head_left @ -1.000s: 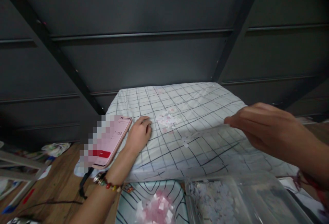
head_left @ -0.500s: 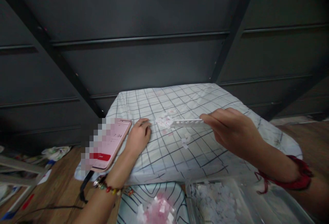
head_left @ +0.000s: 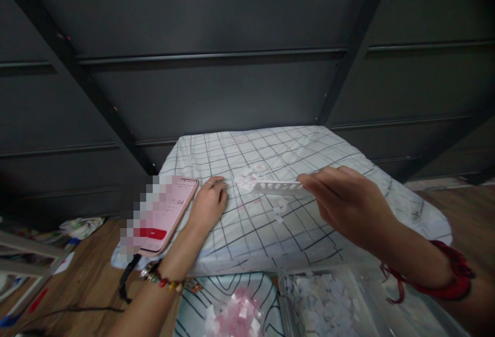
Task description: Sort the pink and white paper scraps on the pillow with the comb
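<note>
My right hand (head_left: 344,197) pinches the right end of a white strip with a row of holes (head_left: 278,188). The strip's far end reaches over a small pile of white and pinkish paper-like bits (head_left: 247,178) on the checked cloth (head_left: 232,154). A few loose white bits (head_left: 279,212) lie below the strip. My left hand (head_left: 209,200) lies on the cloth left of the pile, empty as far as I can see, its fingers loosely extended. Beside it is a pink-cased phone (head_left: 180,208).
At the near edge stand a clear plastic box (head_left: 284,301) with many pale bits and a striped, pale blue surface (head_left: 193,306) bearing a pink-and-white heap (head_left: 240,316). A dark panelled wall (head_left: 209,94) rises behind. A black cable (head_left: 126,280) hangs by the phone.
The strip has turned slightly, so its holes show more clearly, and its far end has shifted a little left. My right hand moved slightly left and down; my left hand stays put.
</note>
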Action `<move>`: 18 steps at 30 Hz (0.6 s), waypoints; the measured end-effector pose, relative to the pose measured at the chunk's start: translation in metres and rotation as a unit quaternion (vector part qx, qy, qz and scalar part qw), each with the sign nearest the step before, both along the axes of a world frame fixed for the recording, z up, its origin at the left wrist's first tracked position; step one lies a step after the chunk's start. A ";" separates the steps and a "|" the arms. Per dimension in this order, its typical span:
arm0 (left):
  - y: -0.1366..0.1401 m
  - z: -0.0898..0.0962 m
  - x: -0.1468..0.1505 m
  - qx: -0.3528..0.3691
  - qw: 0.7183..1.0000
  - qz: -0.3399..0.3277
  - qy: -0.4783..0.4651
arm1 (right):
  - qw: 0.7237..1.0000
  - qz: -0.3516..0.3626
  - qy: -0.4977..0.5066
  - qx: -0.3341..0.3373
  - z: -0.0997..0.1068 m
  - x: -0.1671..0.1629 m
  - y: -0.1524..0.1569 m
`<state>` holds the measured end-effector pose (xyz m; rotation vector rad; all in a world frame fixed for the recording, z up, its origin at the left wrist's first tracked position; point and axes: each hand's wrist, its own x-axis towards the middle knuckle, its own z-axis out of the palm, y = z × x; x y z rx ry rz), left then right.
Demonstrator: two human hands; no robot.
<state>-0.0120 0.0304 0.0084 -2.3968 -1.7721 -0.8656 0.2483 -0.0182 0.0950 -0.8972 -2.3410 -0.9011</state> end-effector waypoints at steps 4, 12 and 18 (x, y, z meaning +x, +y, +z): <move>0.000 -0.001 0.000 0.009 1.000 -0.007 -0.003 | 1.000 0.012 -0.018 0.002 -0.006 -0.003 -0.008; -0.001 0.000 -0.001 -0.004 1.000 -0.004 -0.002 | 0.999 0.018 -0.007 0.040 -0.009 -0.021 -0.007; -0.002 0.002 -0.002 0.004 1.000 -0.007 -0.009 | 0.997 0.075 0.017 -0.023 -0.011 -0.026 -0.014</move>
